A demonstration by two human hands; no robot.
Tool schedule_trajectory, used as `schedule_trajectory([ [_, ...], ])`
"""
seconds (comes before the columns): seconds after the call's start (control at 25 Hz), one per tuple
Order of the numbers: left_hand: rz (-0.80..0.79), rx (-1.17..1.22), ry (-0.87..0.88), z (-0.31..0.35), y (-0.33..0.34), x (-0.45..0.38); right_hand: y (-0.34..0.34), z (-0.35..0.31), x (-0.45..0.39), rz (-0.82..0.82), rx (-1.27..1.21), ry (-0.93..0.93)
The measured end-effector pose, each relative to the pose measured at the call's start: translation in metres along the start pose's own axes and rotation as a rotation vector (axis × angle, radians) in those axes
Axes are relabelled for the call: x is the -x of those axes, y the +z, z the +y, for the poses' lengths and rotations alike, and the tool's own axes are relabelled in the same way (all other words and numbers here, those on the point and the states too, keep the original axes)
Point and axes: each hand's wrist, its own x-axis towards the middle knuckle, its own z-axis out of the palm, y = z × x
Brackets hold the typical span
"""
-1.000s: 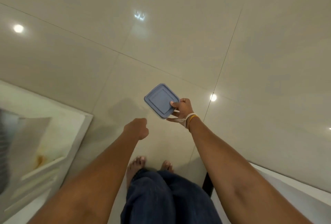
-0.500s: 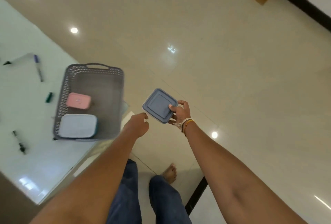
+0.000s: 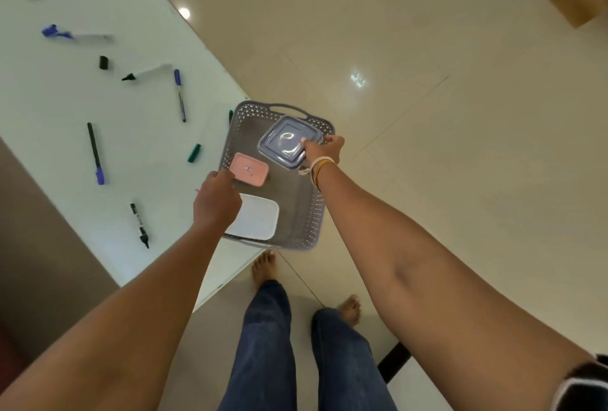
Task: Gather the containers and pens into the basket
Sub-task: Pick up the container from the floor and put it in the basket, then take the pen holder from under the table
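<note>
Since half a second ago my right hand (image 3: 324, 150) has carried the blue-grey square container (image 3: 288, 146) from out over the floor to above the far end of the grey basket (image 3: 306, 213), and the view has swung so more of the white worktop (image 3: 59, 98) shows.

That grip pinches the container's near right corner, thumb on the lid, fingers curled beneath. The container lies nearly flat, lid up, its corners pointing toward the basket's handle and back at the wrist; being square, it has no long axis I can name.

My left hand (image 3: 215, 201) hovers over the basket's near left rim, fingers loosely curled, holding nothing that I can see.

I count three containers. Besides the held one, a pink container (image 3: 249, 169) sits in the basket just left of and below the grip, its long axis running left to right. A white container (image 3: 255, 220) lies nearer me, partly under the left hand.

Left of the grip on the worktop I count about seven pens and markers. Three at the far end are blurred. A blue-capped pen (image 3: 179, 94) runs lengthwise away from me, and a black pen with a blue end (image 3: 95, 152) does the same. A black marker (image 3: 139, 224) points its tip toward me. I also see three loose caps, one black (image 3: 103, 62) and two green (image 3: 194, 153).
</note>
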Motion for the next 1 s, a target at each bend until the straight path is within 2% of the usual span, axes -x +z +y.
schedule_trajectory([
  [0.28, -0.122, 0.144, -0.184, -0.044, 0.012, -0.031, 0.066, -0.006, -0.033, 0.053, 0.203, -0.013],
  [0.44, -0.193, 0.191, -0.206, -0.055, 0.016, -0.043, 0.087, -0.005, -0.041, -0.023, 0.348, 0.002],
  [0.56, -0.224, 0.254, -0.201, -0.056, 0.016, -0.047, 0.094, -0.01, -0.04, -0.14, 0.515, 0.072],
  [0.68, -0.228, 0.237, -0.2, -0.057, 0.014, -0.041, 0.08, -0.018, -0.025, -0.117, 0.753, -0.012],
  [0.8, -0.228, 0.152, -0.237, -0.046, 0.004, -0.027, 0.051, -0.021, -0.012, -0.07, 0.805, -0.117],
  [1.0, -0.163, 0.038, -0.18, 0.005, -0.024, -0.011, 0.01, -0.032, 0.008, -0.251, 0.841, -0.159],
])
